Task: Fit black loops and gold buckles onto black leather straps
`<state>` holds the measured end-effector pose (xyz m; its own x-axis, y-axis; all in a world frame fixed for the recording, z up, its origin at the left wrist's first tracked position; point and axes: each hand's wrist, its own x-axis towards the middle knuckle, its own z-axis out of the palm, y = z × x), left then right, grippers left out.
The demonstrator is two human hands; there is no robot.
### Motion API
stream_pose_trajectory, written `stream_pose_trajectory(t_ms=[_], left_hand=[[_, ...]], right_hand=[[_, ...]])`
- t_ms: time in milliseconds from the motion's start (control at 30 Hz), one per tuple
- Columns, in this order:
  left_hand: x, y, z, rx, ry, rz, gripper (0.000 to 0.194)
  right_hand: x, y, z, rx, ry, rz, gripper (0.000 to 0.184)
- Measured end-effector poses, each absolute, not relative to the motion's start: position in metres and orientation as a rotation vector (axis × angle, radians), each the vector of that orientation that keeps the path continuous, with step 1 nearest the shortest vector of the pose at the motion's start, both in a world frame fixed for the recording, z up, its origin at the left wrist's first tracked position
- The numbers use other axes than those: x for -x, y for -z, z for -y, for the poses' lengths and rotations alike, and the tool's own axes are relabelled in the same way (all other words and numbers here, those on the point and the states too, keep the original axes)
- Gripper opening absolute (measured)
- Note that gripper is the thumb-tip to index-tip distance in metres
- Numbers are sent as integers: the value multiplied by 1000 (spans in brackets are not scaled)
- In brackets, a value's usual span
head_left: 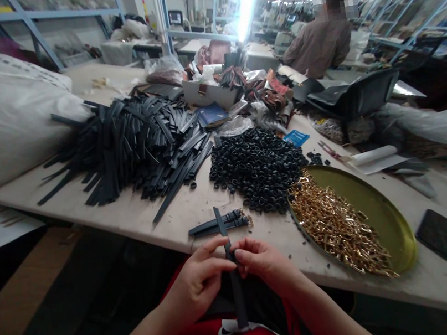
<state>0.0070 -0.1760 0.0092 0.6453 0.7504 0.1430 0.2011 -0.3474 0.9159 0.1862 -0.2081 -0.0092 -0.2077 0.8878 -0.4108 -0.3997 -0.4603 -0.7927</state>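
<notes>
Just over the table's front edge, a dark watch strap (238,294) runs nearly upright between my hands. My left hand (204,275) has it between index finger and thumb. From the other side, my right hand (265,262) pinches the strap's edge with thumb and fingers; any small piece inside that pinch is hidden. Just beyond my fingers lie a few straps with gold buckles (219,224). A heap of black strap loops (255,168) spreads behind them. Gold buckles (336,223) fill one side of a round brass-coloured tray (400,239) on the right.
A large pile of dark strap pieces (131,142) covers the table's left, against a big white sack (1,116). Far right lies a dark flat phone-like object (439,234). Scissors (332,151) rest behind the tray. Another person (320,41) is farther back.
</notes>
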Motion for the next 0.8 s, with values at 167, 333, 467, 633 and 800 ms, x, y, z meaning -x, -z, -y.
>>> stream_pose_trajectory(t_ms=[167, 333, 467, 633, 800], left_hand=[[-21, -2, 157, -989, -657, -972, 28], [-28, 4, 137, -781, -605, -1044, 22], [-26, 4, 133, -1020, -479, -1058, 21], [-30, 10, 137, -1361, -305, -1061, 32], [-35, 8, 134, -1523, -187, -1104, 31]], right_hand=[[-169, 14, 205, 1195, -1749, 791, 24], [-173, 19, 198, 1188, -1763, 653, 24], [-191, 29, 184, 1121, -1716, 376, 26], [-197, 40, 167, 1068, -1703, 123, 34], [-194, 44, 167, 1144, -1649, 296, 29]])
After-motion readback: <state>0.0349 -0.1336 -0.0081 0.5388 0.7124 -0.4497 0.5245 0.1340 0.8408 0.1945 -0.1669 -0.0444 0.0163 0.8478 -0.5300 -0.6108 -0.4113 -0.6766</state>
